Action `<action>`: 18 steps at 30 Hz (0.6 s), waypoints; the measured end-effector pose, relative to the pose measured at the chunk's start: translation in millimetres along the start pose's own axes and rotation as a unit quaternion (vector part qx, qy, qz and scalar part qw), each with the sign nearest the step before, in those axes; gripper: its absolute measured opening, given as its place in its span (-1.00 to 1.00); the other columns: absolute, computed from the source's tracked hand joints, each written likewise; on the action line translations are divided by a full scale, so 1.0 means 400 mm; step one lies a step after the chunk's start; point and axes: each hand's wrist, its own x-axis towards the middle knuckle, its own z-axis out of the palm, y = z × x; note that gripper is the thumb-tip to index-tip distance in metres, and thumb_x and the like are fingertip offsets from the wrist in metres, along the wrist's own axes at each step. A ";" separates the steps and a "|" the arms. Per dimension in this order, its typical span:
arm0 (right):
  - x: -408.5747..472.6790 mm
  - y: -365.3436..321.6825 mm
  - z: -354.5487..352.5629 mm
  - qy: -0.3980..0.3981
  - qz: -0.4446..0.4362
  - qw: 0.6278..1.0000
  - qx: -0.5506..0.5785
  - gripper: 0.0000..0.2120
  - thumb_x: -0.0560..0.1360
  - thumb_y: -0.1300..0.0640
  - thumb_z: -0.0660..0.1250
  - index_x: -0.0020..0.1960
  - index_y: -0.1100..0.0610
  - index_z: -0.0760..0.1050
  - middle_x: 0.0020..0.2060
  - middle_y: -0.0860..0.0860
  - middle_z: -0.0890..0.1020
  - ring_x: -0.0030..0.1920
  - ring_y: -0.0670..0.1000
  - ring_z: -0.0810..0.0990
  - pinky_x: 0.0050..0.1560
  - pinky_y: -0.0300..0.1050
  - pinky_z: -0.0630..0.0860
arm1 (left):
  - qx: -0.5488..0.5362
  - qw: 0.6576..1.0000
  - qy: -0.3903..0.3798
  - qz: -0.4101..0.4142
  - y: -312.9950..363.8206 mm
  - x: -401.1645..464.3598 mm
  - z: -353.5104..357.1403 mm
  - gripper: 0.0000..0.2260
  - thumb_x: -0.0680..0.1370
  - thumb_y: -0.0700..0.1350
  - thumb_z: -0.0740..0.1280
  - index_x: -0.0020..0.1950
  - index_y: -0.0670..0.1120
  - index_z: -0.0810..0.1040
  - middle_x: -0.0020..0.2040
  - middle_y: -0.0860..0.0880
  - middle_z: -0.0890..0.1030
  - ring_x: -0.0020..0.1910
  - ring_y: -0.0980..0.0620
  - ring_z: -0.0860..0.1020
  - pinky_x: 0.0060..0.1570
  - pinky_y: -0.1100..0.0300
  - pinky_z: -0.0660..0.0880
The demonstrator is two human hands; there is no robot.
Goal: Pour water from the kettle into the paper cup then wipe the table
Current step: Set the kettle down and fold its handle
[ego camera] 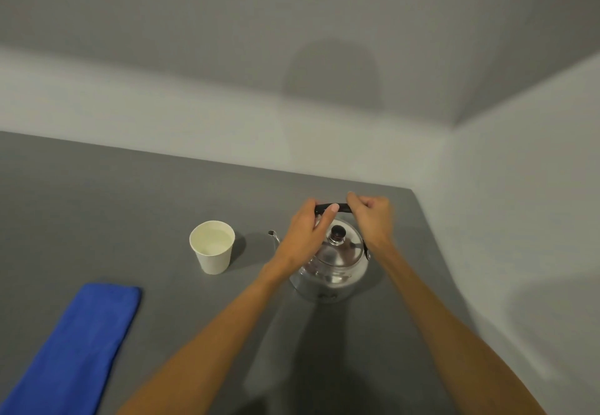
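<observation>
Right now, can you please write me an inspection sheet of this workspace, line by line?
Surface: grey table, flat; no spill seen.
Job's things: steel kettle stands upright, lid on, spout pointing at the paper cup; the cup stands upright to its left, apart from it, and seems to hold water. Folded blue cloth lies at the near left edge.
Clutter: nothing seen.
Grippers: left hand and right hand both at the black kettle handle, one at each end.
Cables: nothing seen.
Surroundings: plain pale walls meet in a corner behind the table.

Head camera looks forward and down, close over the grey table (130, 207).
</observation>
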 end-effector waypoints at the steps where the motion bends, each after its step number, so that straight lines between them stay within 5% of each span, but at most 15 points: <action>1: 0.002 0.001 0.000 0.002 0.000 1.000 0.000 -0.62 0.44 0.12 0.31 -0.51 0.14 0.32 -0.65 -0.13 0.15 -0.56 -0.10 0.10 -0.54 -0.26 0.10 | -0.001 1.000 0.003 0.003 0.000 0.002 0.001 -0.78 0.56 0.17 0.17 -0.17 0.08 0.37 -0.35 0.15 0.38 -0.44 0.27 0.42 -0.37 0.39 0.37; 10: 0.013 0.007 -0.003 0.010 -0.011 1.000 -0.010 -0.59 0.46 0.11 0.30 -0.53 0.14 0.28 -0.69 -0.10 0.14 -0.58 -0.10 0.09 -0.57 -0.29 0.08 | -0.018 1.000 0.012 0.003 -0.004 0.016 0.016 -0.76 0.56 0.17 0.19 -0.19 0.05 0.36 -0.36 0.14 0.41 -0.45 0.27 0.44 -0.35 0.33 0.37; 14: 0.016 0.021 -0.014 0.013 -0.012 1.000 -0.006 -0.57 0.45 0.10 0.31 -0.48 0.33 0.32 -0.65 -0.11 0.15 -0.55 -0.10 0.09 -0.52 -0.22 0.11 | -0.019 1.000 0.012 0.006 0.003 0.013 0.030 -0.77 0.56 0.16 0.19 -0.21 0.08 0.33 -0.35 0.16 0.40 -0.44 0.31 0.44 -0.37 0.36 0.36; 18: 0.019 0.028 -0.034 0.015 -0.015 1.000 -0.012 -0.59 0.45 0.11 0.30 -0.50 0.25 0.31 -0.66 -0.12 0.15 -0.56 -0.11 0.10 -0.51 -0.23 0.12 | -0.028 1.000 0.005 -0.001 0.006 0.019 0.051 -0.77 0.57 0.14 0.19 -0.22 0.05 0.33 -0.33 0.16 0.40 -0.43 0.28 0.43 -0.35 0.33 0.36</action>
